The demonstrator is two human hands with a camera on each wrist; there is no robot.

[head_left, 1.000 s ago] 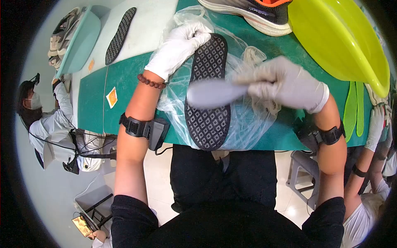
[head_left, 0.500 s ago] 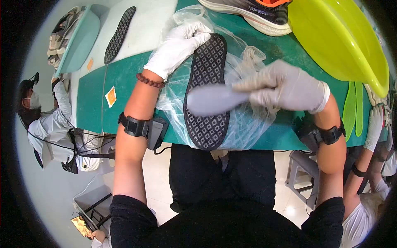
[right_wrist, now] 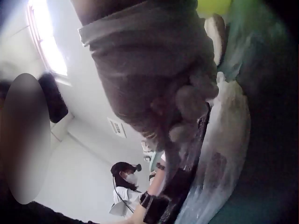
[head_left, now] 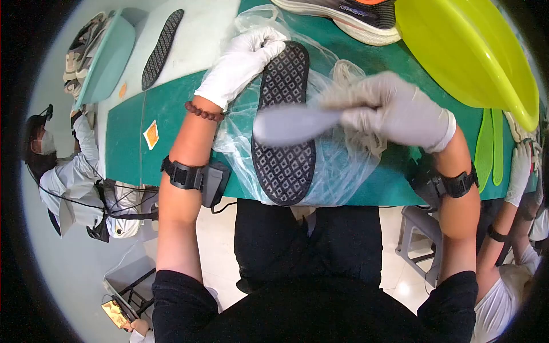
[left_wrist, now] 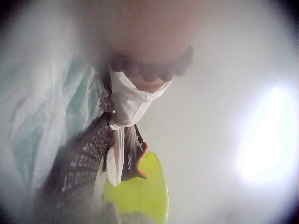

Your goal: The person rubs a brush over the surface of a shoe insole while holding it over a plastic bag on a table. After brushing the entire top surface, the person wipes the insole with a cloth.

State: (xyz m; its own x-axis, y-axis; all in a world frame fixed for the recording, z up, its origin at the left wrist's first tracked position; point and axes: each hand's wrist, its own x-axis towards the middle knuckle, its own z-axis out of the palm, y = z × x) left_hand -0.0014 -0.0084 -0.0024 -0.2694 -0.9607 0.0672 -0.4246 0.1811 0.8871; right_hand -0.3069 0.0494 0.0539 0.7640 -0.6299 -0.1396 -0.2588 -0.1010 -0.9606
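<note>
In the head view a black insole with a pale diamond pattern lies lengthwise on a crumpled clear plastic bag. My white-gloved left hand pinches its far end between thumb and fingers. In the left wrist view the same glove is at the insole's edge. My gloved right hand grips the handle of a pale grey, paddle-shaped brush. The brush head is blurred and crosses the insole's middle; its underside is hidden. The right wrist view shows the curled fingers close over the insole.
A dark running shoe and a lime-green basin stand at the far side. Green insoles lie at the right. Another black insole lies on the white surface, near a teal basin of shoes. Other people sit at both sides.
The brush head has shifted slightly toward me and then away again over the insole, blurred throughout. My left hand keeps its pinch on the far end.
</note>
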